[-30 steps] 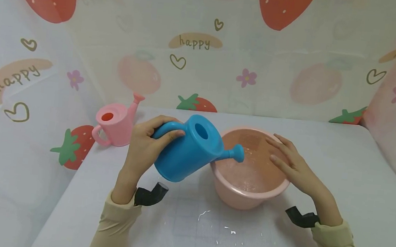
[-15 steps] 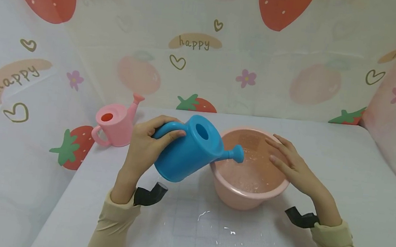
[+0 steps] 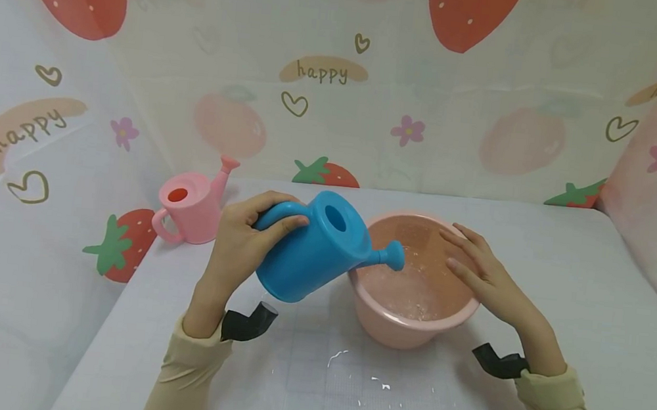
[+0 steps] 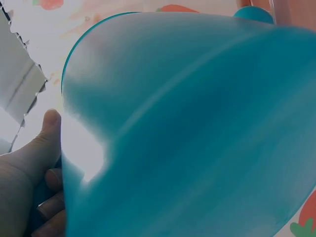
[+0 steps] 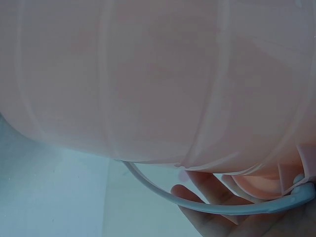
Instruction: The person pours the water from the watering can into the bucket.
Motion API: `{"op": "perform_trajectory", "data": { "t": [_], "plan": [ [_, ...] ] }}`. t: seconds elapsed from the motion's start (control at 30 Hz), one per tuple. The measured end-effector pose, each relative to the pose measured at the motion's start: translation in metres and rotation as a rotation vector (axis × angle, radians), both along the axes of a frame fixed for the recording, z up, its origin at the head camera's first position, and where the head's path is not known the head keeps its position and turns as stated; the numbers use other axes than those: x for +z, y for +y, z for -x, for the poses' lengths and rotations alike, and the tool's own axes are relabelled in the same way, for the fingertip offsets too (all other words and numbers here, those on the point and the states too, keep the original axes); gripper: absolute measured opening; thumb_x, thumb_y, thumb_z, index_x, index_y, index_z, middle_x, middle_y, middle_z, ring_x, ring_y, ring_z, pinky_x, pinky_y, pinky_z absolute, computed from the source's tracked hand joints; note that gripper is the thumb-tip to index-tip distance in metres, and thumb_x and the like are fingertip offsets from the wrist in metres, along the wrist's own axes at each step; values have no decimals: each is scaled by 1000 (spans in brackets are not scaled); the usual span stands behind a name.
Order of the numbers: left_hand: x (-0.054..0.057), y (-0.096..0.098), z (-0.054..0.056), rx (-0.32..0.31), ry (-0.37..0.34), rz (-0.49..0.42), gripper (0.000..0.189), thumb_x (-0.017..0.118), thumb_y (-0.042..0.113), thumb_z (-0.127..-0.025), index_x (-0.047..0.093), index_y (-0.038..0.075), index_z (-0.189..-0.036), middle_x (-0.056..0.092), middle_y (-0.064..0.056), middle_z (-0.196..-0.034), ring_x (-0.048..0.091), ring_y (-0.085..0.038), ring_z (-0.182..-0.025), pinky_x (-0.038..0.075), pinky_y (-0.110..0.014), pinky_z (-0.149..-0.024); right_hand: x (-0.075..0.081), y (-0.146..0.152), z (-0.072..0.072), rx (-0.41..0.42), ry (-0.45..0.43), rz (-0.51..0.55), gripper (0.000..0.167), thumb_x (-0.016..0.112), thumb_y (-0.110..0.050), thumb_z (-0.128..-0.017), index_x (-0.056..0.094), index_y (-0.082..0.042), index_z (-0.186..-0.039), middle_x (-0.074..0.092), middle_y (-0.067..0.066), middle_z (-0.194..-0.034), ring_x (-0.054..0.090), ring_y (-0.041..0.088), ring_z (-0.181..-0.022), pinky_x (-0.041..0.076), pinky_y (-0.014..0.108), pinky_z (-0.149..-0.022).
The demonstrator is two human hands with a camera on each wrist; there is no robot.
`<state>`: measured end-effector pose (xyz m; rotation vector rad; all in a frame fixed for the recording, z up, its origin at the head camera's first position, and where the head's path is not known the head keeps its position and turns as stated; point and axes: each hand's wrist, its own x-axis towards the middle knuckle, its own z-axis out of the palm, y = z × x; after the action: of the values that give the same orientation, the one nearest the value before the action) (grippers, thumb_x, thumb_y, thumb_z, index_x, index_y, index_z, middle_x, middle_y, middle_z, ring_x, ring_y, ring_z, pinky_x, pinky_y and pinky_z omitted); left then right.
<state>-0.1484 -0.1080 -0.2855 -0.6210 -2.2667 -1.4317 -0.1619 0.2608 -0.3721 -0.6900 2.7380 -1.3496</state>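
Observation:
In the head view my left hand (image 3: 242, 236) grips the handle of a blue watering can (image 3: 315, 250), thumb on top. The can is tilted right, its spout head (image 3: 395, 255) over a pink bucket (image 3: 405, 334). Water (image 3: 403, 291) in the bucket shows ripples and bubbles below the spout. My right hand (image 3: 490, 277) rests at the bucket's right rim with fingers extended over it. The can's wall (image 4: 187, 128) fills much of the left wrist view. In the right wrist view, a pale bail handle (image 5: 232, 207) crosses in front of the fingers (image 5: 197, 212).
A pink watering can (image 3: 191, 208) stands upright at the back left of the white table (image 3: 566, 267). Water drops (image 3: 385, 387) lie on the table in front of the bucket. A strawberry-print cloth (image 3: 323, 132) hangs behind.
The ripples and bubbles on the water shift from frame to frame. Both hands, the blue watering can and the bucket stay practically where they were.

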Motion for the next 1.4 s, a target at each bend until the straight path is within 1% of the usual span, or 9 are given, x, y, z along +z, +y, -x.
{"op": "perform_trajectory", "data": {
  "t": [0.23, 0.5, 0.67, 0.87, 1.1, 1.4],
  "plan": [
    [1, 0, -1, -1, -19, 0, 26, 71, 22, -82, 68, 8, -103, 69, -8, -94, 65, -21, -92, 52, -43, -85, 0, 0, 0, -1, 5, 0, 51, 52, -17, -95, 35, -23, -143, 17, 5, -152, 18, 36, -138, 25, 68, -97],
    [1, 0, -3, -1, -30, 6, 26, 71, 23, -81, 68, 9, -103, 69, -8, -95, 65, -21, -92, 52, -43, -85, 0, 0, -1, 1, 9, 1, 50, 52, -18, -95, 36, -23, -143, 17, 3, -152, 17, 36, -138, 25, 69, -97],
    [0, 0, -3, 4, -41, -1, 25, 72, 20, -81, 68, 9, -103, 69, -8, -94, 65, -21, -92, 52, -43, -85, 0, 0, -1, 2, 6, 0, 51, 52, -16, -95, 35, -22, -143, 17, 5, -152, 18, 36, -137, 25, 69, -96],
    [0, -1, -2, 0, -32, 2, 25, 71, 21, -82, 67, 9, -103, 69, -8, -94, 65, -21, -92, 52, -43, -85, 0, 0, -1, -1, 7, -1, 52, 53, -15, -94, 36, -22, -143, 18, 7, -152, 18, 37, -137, 25, 70, -96],
    [2, -1, -2, 0, -21, 26, 26, 70, 25, -82, 67, 11, -104, 69, -6, -94, 65, -19, -91, 52, -42, -84, 0, 1, -1, -6, 9, -4, 50, 52, -18, -95, 36, -22, -142, 18, 6, -152, 18, 36, -138, 25, 69, -97],
    [3, 0, 0, 16, -36, 37, 23, 70, 23, -82, 68, 11, -102, 69, -7, -93, 66, -21, -90, 53, -43, -83, 1, 0, 0, -9, -1, 3, 50, 52, -16, -95, 36, -23, -142, 17, 3, -152, 17, 34, -138, 25, 68, -98]
  ]
}}
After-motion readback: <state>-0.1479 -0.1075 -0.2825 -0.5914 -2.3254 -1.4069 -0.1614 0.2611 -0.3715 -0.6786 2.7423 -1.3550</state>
